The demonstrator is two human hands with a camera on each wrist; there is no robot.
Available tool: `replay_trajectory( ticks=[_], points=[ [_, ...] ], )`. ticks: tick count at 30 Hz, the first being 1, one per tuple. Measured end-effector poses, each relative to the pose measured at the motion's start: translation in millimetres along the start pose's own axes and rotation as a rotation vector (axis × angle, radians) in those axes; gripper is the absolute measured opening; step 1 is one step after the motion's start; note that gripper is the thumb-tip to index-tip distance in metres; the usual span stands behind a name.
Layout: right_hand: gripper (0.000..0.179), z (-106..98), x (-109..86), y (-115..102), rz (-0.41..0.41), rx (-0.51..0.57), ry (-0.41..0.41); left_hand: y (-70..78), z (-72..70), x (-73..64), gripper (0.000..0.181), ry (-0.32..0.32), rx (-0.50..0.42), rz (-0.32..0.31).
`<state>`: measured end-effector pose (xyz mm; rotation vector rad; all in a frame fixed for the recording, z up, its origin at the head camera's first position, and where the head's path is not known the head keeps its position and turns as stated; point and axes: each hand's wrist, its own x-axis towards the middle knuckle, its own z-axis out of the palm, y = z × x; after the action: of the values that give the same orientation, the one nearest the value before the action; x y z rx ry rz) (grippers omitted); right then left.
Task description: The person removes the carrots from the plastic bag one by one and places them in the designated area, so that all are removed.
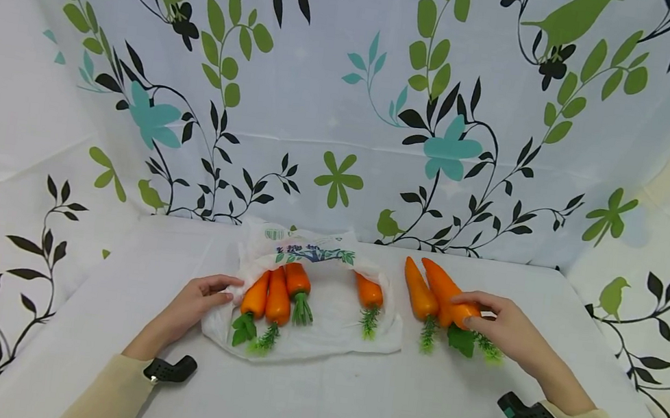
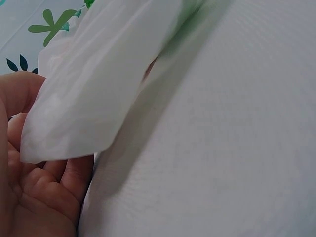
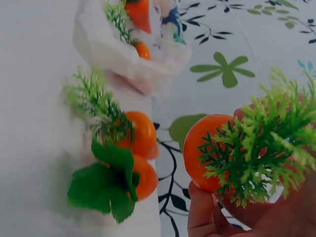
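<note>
A white plastic bag (image 1: pixel 320 335) with a printed tree lies with its mouth toward me, several orange carrots (image 1: pixel 279 297) with green tops inside it. My left hand (image 1: pixel 198 302) grips the bag's left edge; in the left wrist view the thin plastic (image 2: pixel 84 98) passes between thumb and fingers. To the right of the bag, my right hand (image 1: pixel 504 325) holds a carrot (image 3: pixel 207 150) by its thick end, its feathery green top facing the right wrist camera. Two more carrots lie beside it, one with a feathery top (image 3: pixel 140 133) and one with broad leaves (image 3: pixel 144 178).
The white table (image 1: pixel 312 406) runs back to a hanging cloth (image 1: pixel 323 97) printed with leaves, birds and flowers. One carrot (image 1: pixel 369 292) lies apart near the bag's right side. Black bands (image 1: pixel 170 369) sit on both wrists.
</note>
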<state>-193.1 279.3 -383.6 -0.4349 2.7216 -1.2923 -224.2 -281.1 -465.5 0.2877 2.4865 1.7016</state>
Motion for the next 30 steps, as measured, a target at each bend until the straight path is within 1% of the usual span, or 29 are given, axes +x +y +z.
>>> replay_trajectory(
  ticks=[9, 14, 20, 24, 30],
  points=[
    [0.034, -10.2, -0.4, 26.9, 0.047, -0.029, 0.049, -2.2, -0.2, 2.2, 0.035, -0.007, -0.007, 0.005],
    [0.035, -13.1, -1.6, 36.1, 0.061, -0.038, 0.059, -2.9, -0.2, 2.2, 0.035, -0.002, 0.003, -0.001],
    [0.037, -11.2, -1.0, 51.5, 0.101, -0.041, 0.055, -4.2, -0.1, 2.3, 0.034, 0.005, 0.018, -0.009],
    [0.037, -8.3, -0.5, 61.7, 0.115, -0.060, 0.049, -2.2, 0.5, 0.8, 0.034, 0.003, 0.008, -0.006],
    [0.037, -5.4, -0.6, 66.2, 0.118, -0.055, 0.042, 1.0, 0.3, -0.7, 0.035, 0.003, 0.003, 0.003]
  ],
)
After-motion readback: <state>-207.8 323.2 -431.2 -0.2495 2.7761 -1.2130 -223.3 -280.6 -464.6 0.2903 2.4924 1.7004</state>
